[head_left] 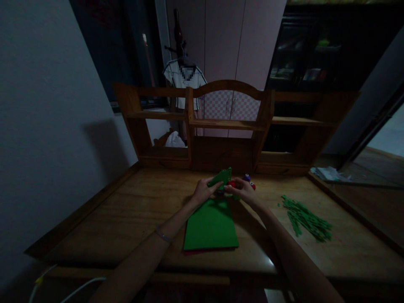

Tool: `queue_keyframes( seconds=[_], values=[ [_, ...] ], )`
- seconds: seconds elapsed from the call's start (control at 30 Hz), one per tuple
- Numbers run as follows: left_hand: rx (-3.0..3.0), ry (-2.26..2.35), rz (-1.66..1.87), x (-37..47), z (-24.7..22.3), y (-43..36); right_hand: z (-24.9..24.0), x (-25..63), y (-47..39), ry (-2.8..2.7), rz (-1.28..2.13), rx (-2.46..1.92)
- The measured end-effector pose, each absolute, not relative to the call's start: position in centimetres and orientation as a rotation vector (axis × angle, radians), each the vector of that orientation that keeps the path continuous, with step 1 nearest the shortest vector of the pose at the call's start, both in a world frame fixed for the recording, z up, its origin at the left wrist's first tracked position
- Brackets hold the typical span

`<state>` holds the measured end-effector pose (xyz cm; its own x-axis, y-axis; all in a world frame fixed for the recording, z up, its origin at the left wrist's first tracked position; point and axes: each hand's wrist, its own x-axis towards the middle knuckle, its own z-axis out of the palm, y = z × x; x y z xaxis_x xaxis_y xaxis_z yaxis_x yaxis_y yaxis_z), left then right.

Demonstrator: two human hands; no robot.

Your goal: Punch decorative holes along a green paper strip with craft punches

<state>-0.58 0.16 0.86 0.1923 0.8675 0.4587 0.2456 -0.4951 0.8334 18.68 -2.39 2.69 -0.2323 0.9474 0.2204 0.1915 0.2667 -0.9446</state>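
Note:
My left hand (204, 191) is closed on a small green sheet (221, 177) that tilts up at the middle of the table, its far edge cut unevenly. At the sheet's right side, my right hand (243, 191) pinches a small red object (232, 184), partly covered by my fingers; its kind is unclear. Just behind the right hand stand a small purple object (247, 177) and a small red object with a white spot (253, 185). Beneath my hands lies a stack of green sheets (211, 227), with a reddish layer showing under its near edge.
A pile of cut green strips (306, 221) lies on the right of the wooden table (135, 210). Wooden shelves with drawers (225, 124) rise along the back edge. A plastic bag (328, 173) sits beyond the right edge. White cables (78, 288) hang at the lower left.

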Motion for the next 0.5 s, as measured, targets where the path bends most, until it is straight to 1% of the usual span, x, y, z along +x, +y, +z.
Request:
queue_keyframes(
  seconds=[0.23,0.5],
  values=[
    [1.868,1.061,1.346,-0.64,0.8,0.25,2.54,18.7,-2.35,-1.64,1.101,-1.032],
    [1.838,1.043,1.36,-0.52,0.8,0.17,2.84,18.72,-2.46,-1.638,1.076,-1.122]
  ],
)
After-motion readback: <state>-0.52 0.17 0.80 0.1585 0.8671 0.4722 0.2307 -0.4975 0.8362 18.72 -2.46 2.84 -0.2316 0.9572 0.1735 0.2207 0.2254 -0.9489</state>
